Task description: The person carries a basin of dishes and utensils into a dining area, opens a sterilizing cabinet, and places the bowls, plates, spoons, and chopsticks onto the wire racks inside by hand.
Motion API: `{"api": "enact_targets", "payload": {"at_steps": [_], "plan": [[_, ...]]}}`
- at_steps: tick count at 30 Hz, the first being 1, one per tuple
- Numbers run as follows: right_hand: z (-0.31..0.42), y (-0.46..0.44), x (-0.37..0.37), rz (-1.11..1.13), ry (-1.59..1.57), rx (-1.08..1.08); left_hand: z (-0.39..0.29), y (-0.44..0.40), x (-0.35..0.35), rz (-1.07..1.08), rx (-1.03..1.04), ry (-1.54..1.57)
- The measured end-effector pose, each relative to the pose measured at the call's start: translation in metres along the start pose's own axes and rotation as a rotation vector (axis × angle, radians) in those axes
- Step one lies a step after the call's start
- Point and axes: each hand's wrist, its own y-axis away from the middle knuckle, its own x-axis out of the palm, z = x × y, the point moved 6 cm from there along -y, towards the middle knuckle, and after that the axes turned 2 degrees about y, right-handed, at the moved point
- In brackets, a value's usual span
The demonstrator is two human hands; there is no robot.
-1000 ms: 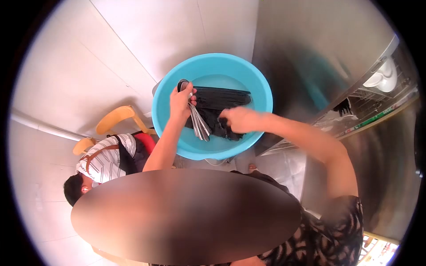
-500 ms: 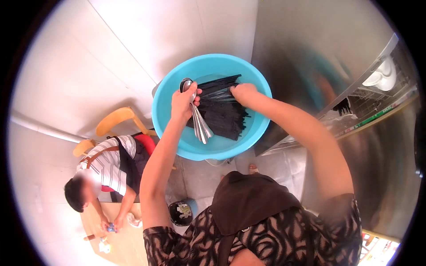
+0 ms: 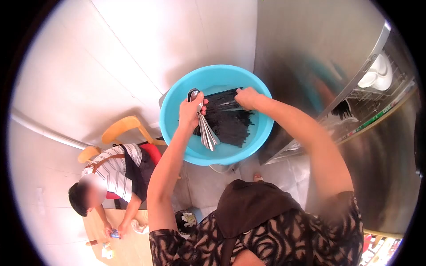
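Note:
A light blue basin [image 3: 174, 104] holds shallow water and a large bundle of thin black sticks that look like chopsticks [image 3: 230, 126]. Over the basin's left part, my left hand [image 3: 190, 114] is closed around several metal spoons [image 3: 207, 135], bowls up past the thumb and handles fanned out below. My right hand [image 3: 248, 98] reaches in at the right, its fingers curled at the right ends of the upper sticks. What those fingers pinch is hidden. Some shiny strips lie among the black sticks beside it.
At lower left a person [image 3: 111, 170] sits at a wooden table [image 3: 133, 248], handling a small blue item. Behind are wooden chairs [image 3: 126, 128]. A bin [image 3: 185, 219] stands on the floor. To the right, a steel cabinet [image 3: 301, 57] adjoins a rack with white dishes [image 3: 379, 73].
The view has shifted, so the basin and both hands appear slightly lower and to the right. The left hand keeps the spoons; the right hand stays at the stick ends.

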Motion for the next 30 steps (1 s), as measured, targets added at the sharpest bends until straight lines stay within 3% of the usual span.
{"api": "enact_targets", "payload": {"at_steps": [6, 12, 14, 15, 17, 20, 23, 27, 30], "plan": [[-0.01, 0.014, -0.034, 0.015, 0.042, -0.018, -0.001, 0.0, 0.0, 0.027, 0.038, -0.061], [-0.016, 0.043, -0.087, -0.169, 0.182, -0.093, -0.008, 0.006, 0.014, 0.112, 0.067, -0.123], [-0.011, 0.069, -0.117, -0.523, 0.178, -0.229, -0.012, 0.006, 0.019, 0.18, 0.103, -0.083], [-0.015, 0.073, -0.124, -0.528, 0.18, -0.224, -0.015, 0.008, 0.026, 0.245, 0.133, -0.041], [-0.008, 0.09, -0.141, -0.668, 0.262, -0.462, -0.023, 0.01, 0.035, 0.295, 0.135, -0.012], [-0.002, 0.101, -0.16, -0.713, 0.319, -0.552, -0.038, 0.013, 0.052, 0.434, 0.25, 0.124], [0.012, 0.103, -0.178, -0.858, 0.163, -0.698, -0.044, 0.01, 0.061, 0.469, 0.216, 0.144], [0.026, 0.097, -0.186, -0.837, 0.03, -0.736, -0.044, 0.01, 0.066, 0.497, 0.257, 0.082], [0.022, 0.083, -0.173, -0.976, 0.065, -0.631, -0.038, 0.01, 0.066, 0.63, 0.177, 0.183]]}}
